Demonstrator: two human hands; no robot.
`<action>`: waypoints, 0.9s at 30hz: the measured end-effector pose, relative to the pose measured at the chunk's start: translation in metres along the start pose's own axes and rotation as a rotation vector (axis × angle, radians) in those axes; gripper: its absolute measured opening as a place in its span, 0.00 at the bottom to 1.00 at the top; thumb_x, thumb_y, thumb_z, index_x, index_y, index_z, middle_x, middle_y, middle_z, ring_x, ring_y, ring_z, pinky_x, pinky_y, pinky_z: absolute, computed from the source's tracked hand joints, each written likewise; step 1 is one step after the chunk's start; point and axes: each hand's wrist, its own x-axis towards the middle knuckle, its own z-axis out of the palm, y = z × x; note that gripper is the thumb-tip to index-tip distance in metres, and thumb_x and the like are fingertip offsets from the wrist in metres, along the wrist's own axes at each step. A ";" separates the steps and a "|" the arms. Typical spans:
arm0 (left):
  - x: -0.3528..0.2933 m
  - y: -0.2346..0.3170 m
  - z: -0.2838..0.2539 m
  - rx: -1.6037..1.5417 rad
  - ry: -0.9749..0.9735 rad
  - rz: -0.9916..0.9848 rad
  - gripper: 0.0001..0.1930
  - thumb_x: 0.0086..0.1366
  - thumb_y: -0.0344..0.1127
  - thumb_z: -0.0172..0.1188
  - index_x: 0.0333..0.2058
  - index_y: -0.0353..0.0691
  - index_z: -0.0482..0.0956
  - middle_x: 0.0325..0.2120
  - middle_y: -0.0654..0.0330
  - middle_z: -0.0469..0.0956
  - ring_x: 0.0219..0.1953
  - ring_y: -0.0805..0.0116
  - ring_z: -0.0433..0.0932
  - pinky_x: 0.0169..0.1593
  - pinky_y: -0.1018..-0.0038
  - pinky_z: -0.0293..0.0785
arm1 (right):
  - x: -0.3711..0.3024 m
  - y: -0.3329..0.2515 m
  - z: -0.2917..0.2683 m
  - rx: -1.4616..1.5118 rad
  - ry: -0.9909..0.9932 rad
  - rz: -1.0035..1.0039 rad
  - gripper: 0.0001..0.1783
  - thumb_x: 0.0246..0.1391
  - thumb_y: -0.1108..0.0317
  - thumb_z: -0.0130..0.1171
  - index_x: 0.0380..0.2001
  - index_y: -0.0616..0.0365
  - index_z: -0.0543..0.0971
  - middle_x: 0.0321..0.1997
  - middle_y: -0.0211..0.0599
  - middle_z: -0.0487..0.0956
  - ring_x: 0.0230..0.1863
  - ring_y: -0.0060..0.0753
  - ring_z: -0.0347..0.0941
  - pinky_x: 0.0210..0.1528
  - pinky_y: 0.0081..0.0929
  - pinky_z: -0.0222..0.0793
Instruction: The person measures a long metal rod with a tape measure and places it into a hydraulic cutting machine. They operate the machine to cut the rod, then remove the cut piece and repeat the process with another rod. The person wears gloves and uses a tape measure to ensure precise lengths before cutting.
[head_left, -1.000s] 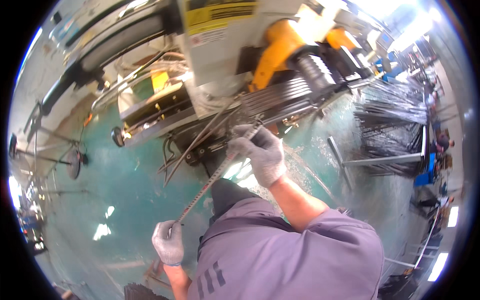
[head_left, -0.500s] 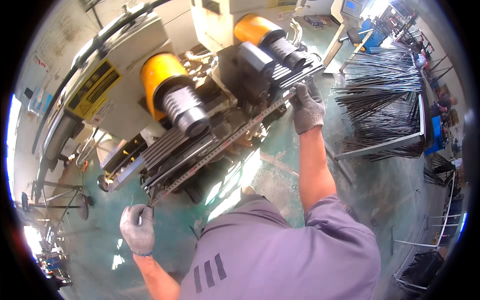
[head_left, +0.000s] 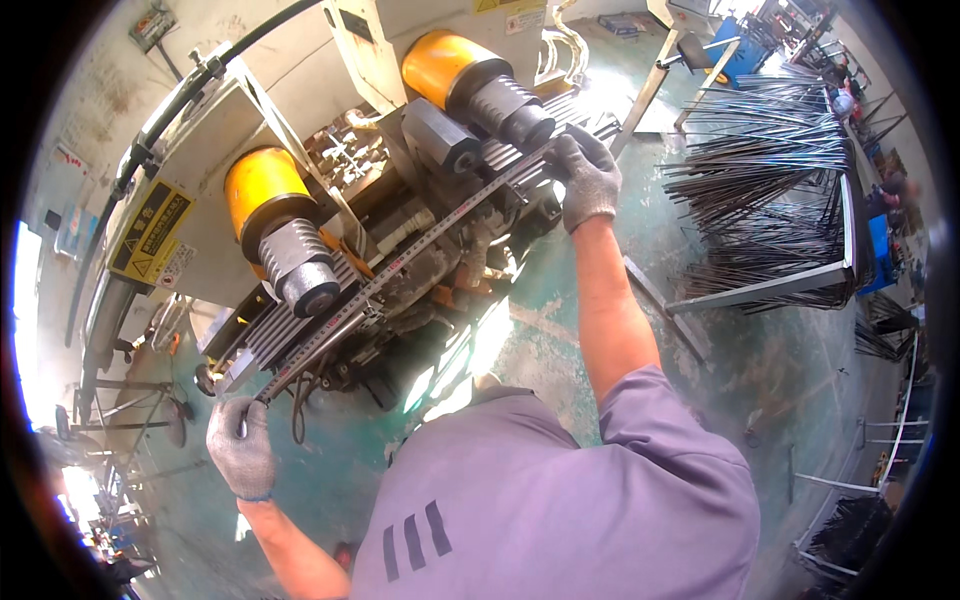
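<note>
- Bright overall; white light burns out the left rim and the top right.
- Hard white streaks glare off the floor (head_left: 545, 345) below the machine (head_left: 440, 135), with a blown-out patch beyond its right end.
- The machine's underside sinks into dark shadow.
- Orange covers (head_left: 450, 62) shine; rods (head_left: 760, 130) glint.
- The shirt (head_left: 580, 500) is softly lit.
- The tape (head_left: 393, 268) is fairly clear, its fine marks soft.
- The far right background blurs.
- Edges bend toward black corners; bluish fringe and reddish flare at left.
</note>
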 end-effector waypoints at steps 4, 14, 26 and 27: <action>-0.001 -0.010 -0.003 -0.017 0.015 0.002 0.04 0.68 0.24 0.70 0.39 0.32 0.84 0.34 0.53 0.82 0.36 0.59 0.80 0.43 0.64 0.76 | -0.004 0.001 -0.002 -0.024 0.005 -0.033 0.14 0.68 0.69 0.74 0.53 0.63 0.88 0.44 0.40 0.90 0.38 0.36 0.89 0.40 0.34 0.89; 0.002 -0.023 -0.008 0.031 0.008 0.005 0.03 0.67 0.24 0.70 0.37 0.33 0.84 0.31 0.54 0.79 0.33 0.57 0.77 0.41 0.64 0.74 | -0.002 0.017 0.002 -0.207 0.052 -0.126 0.10 0.69 0.68 0.74 0.48 0.62 0.90 0.44 0.36 0.91 0.41 0.24 0.85 0.47 0.27 0.84; 0.019 -0.033 -0.015 0.035 0.000 0.041 0.05 0.65 0.29 0.72 0.34 0.35 0.86 0.31 0.48 0.84 0.36 0.45 0.84 0.42 0.58 0.79 | 0.019 0.034 -0.006 -0.255 0.033 -0.291 0.07 0.67 0.74 0.74 0.45 0.64 0.89 0.40 0.35 0.88 0.35 0.26 0.84 0.38 0.27 0.86; 0.017 -0.036 -0.016 0.048 -0.003 0.027 0.05 0.65 0.30 0.73 0.34 0.35 0.86 0.31 0.48 0.84 0.36 0.44 0.84 0.43 0.57 0.79 | 0.018 0.034 -0.005 -0.232 0.016 -0.277 0.06 0.67 0.74 0.74 0.44 0.64 0.89 0.40 0.35 0.88 0.35 0.26 0.84 0.38 0.27 0.86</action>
